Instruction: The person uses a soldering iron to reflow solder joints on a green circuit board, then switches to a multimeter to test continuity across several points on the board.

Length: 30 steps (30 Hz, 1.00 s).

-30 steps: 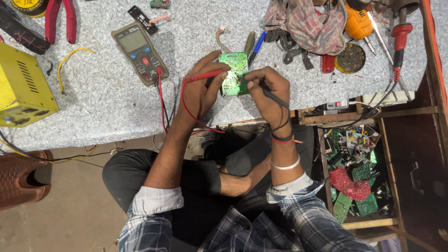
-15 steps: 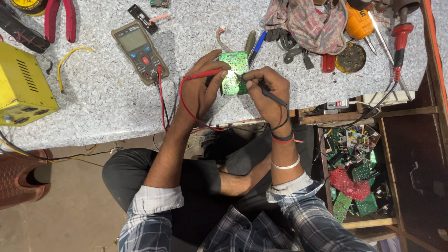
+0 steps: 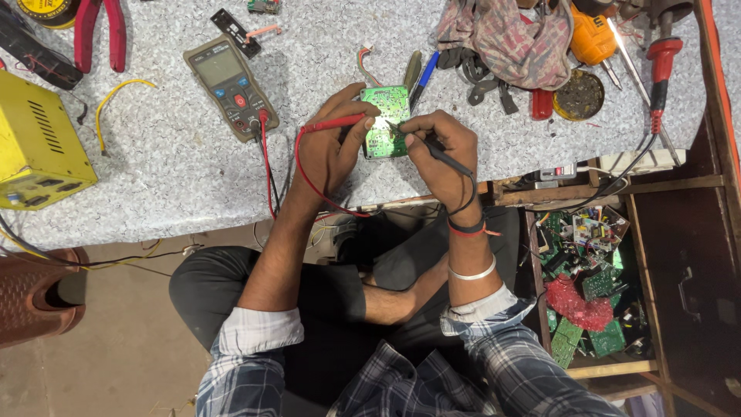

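A small green circuit board [image 3: 386,116] lies on the speckled grey worktop [image 3: 177,170]. My left hand [image 3: 328,147] steadies the board and pinches a red test probe [image 3: 332,123] against it. My right hand [image 3: 438,150] holds a black test probe [image 3: 444,154] with its tip on the board's face. Red and black leads run from the probes to a grey multimeter [image 3: 229,85] lying to the left.
A yellow metal box [image 3: 38,147] sits at the left edge, red pliers [image 3: 100,31] at the top left. A cloth [image 3: 509,38], a red-handled screwdriver [image 3: 660,69], a round tin [image 3: 579,94] and other tools lie at the right. An open drawer [image 3: 594,293] holds several circuit boards.
Both hands stay on the board; the probe tips have shifted only slightly across it.
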Each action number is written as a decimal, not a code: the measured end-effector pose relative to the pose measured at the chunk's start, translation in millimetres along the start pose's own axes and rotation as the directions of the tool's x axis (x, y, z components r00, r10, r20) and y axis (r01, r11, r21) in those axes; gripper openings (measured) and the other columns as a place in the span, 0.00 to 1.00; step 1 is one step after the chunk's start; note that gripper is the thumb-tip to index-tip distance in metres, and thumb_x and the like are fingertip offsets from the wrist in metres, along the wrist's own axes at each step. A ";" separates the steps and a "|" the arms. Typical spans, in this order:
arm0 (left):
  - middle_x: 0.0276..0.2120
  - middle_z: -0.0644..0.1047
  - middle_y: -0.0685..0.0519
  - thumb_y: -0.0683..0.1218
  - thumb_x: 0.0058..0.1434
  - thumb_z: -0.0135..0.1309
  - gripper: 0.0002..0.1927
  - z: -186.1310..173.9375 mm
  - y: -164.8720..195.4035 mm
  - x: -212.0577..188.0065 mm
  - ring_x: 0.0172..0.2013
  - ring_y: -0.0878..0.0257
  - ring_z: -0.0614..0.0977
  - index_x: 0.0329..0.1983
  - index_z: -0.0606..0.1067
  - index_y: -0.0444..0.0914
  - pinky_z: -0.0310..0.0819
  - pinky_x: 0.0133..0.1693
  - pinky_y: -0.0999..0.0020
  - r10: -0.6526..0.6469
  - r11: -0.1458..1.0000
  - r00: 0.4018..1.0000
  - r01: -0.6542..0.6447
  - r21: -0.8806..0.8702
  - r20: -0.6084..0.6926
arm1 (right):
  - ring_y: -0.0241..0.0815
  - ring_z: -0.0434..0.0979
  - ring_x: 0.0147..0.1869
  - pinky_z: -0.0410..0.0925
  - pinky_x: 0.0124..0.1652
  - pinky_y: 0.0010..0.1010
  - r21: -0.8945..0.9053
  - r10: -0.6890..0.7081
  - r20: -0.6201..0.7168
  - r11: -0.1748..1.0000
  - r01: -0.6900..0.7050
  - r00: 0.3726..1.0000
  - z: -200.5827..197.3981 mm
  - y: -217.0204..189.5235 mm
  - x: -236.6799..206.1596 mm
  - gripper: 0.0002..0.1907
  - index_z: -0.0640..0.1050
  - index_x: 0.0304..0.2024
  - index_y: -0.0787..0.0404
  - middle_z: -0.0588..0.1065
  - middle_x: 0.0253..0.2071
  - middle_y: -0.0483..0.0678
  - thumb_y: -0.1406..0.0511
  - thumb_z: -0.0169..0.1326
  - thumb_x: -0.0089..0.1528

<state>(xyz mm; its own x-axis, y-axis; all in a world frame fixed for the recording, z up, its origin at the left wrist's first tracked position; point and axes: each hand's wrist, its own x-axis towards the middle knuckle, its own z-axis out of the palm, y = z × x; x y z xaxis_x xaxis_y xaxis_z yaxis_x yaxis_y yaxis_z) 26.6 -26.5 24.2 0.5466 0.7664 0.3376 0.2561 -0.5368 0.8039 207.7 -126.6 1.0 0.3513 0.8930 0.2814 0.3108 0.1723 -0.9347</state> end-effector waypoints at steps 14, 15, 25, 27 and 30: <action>0.60 0.76 0.39 0.47 0.72 0.54 0.10 -0.9 -0.1 -0.3 0.60 0.46 0.81 0.51 0.79 0.38 0.78 0.56 0.59 0.013 1.000 1.000 -0.013 0.000 -0.001 | 0.31 0.77 0.39 0.70 0.40 0.23 0.027 0.001 0.007 1.000 -0.002 1.000 0.7 1.5 0.3 0.08 0.81 0.44 0.66 0.77 0.37 0.46 0.75 0.59 0.62; 0.60 0.76 0.39 0.47 0.72 0.54 0.10 0.0 -0.1 -0.3 0.60 0.46 0.81 0.51 0.79 0.38 0.78 0.56 0.59 0.007 1.000 1.000 -0.007 -0.002 0.000 | 0.31 0.77 0.40 0.70 0.40 0.23 0.034 0.001 0.008 0.999 -0.002 1.000 -0.1 1.7 0.2 0.07 0.81 0.44 0.66 0.77 0.37 0.46 0.75 0.59 0.62; 0.61 0.76 0.39 0.48 0.72 0.55 0.11 1.3 -4.0 -0.4 0.61 0.46 0.80 0.51 0.80 0.38 0.77 0.57 0.58 -0.003 1.000 1.000 0.003 0.007 0.002 | 0.31 0.76 0.39 0.69 0.39 0.23 0.014 0.001 0.004 1.000 -0.001 1.000 0.8 1.2 0.6 0.07 0.81 0.43 0.66 0.77 0.36 0.46 0.75 0.59 0.62; 0.61 0.76 0.40 0.48 0.72 0.55 0.11 1.8 -3.7 -0.4 0.61 0.46 0.80 0.51 0.80 0.38 0.77 0.57 0.58 -0.008 1.000 1.000 0.008 0.005 0.003 | 0.30 0.77 0.39 0.69 0.39 0.23 0.014 0.002 0.005 1.000 -0.002 1.000 -0.1 0.7 0.8 0.07 0.81 0.43 0.66 0.77 0.36 0.46 0.75 0.59 0.62; 0.61 0.76 0.40 0.48 0.71 0.55 0.11 1.1 -3.2 -1.0 0.60 0.47 0.80 0.50 0.80 0.38 0.78 0.56 0.58 -0.016 1.000 1.000 0.016 0.004 0.001 | 0.30 0.77 0.38 0.69 0.39 0.23 0.006 0.001 0.003 1.000 -0.001 1.000 0.2 -0.1 0.5 0.07 0.81 0.43 0.65 0.78 0.36 0.46 0.75 0.59 0.62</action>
<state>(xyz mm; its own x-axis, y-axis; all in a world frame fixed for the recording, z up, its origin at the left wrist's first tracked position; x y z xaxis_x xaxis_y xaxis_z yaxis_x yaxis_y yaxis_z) 26.1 -25.9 20.8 0.5429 0.7746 0.3244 0.2679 -0.5259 0.8072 207.6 -126.1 1.3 0.3492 0.8943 0.2798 0.3050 0.1739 -0.9363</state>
